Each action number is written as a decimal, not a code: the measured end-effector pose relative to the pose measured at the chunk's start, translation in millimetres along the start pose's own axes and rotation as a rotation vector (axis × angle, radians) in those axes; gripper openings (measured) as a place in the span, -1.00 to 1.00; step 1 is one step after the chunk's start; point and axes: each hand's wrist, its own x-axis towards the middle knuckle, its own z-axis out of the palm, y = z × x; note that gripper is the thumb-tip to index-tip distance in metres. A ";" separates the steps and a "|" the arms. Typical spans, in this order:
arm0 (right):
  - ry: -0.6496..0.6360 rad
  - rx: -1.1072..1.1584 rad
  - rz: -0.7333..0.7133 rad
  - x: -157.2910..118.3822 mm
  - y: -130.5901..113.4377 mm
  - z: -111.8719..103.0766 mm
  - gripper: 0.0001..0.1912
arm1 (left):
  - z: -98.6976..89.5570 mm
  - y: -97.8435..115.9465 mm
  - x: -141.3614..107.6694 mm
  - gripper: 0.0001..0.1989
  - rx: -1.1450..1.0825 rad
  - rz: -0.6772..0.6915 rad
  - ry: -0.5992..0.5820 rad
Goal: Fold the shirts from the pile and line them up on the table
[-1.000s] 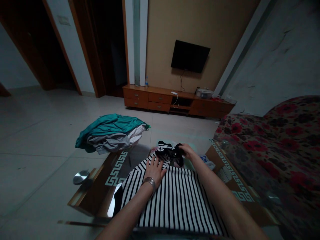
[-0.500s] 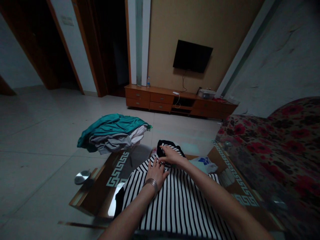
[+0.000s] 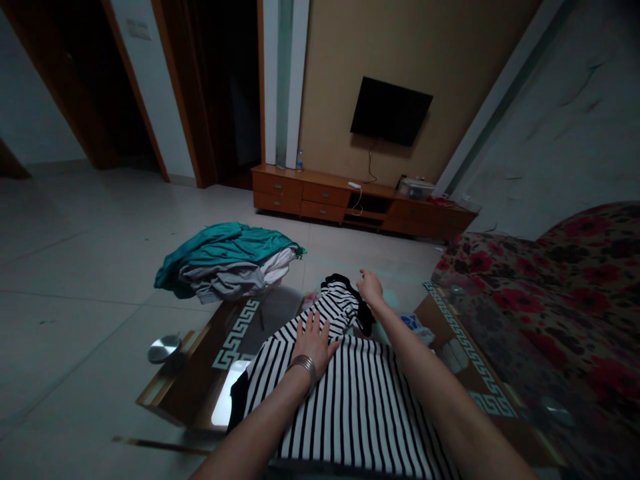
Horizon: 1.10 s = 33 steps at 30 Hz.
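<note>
A black-and-white striped garment with black trim lies spread over a glass-topped table. My left hand, with a metal bracelet at its wrist, rests flat on it, fingers spread near the base of a folded-in striped sleeve. That sleeve points away from me and ends in a black cuff. Just to the right of the sleeve's far end is my right hand, its visible fingertips slightly apart and no cloth seen between them. Its other fingers are partly hidden.
Teal, grey and white clothes lie heaped at the table's far left corner. A plastic bag shows to the right of the garment. The flowered sofa stands at right; a low wooden cabinet lies beyond, under a television.
My right hand has moved right and away from me, off the striped sleeve, which now shows more fully. My left hand has stayed on the garment.
</note>
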 end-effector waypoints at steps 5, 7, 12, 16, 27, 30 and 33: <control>0.014 0.031 -0.165 -9.8 -31.4 21.0 -0.66 | -0.2 1.1 0.8 -0.38 0.010 -0.027 -0.006; 0.029 0.059 -0.110 -2.4 -42.5 28.2 -0.61 | -0.8 1.2 1.2 -0.39 0.008 -0.029 -0.012; -0.170 0.175 -0.008 31.5 -46.3 32.9 -0.51 | -2.9 1.4 1.5 -0.42 -0.012 -0.027 -0.012; -0.367 0.288 -0.104 46.3 -32.4 28.6 -0.71 | -3.9 1.2 1.5 -0.44 -0.028 -0.024 -0.006; -0.498 0.275 -0.308 55.9 -32.7 47.6 -0.69 | -3.2 0.4 2.4 -0.44 -0.027 -0.023 0.000; -0.437 0.205 -0.247 60.1 -39.6 54.2 -0.68 | -4.6 1.4 3.0 -0.43 -0.033 -0.025 -0.018; -0.341 0.142 -0.139 64.9 -34.0 53.2 -0.76 | -3.6 1.7 3.7 -0.42 -0.022 -0.045 -0.014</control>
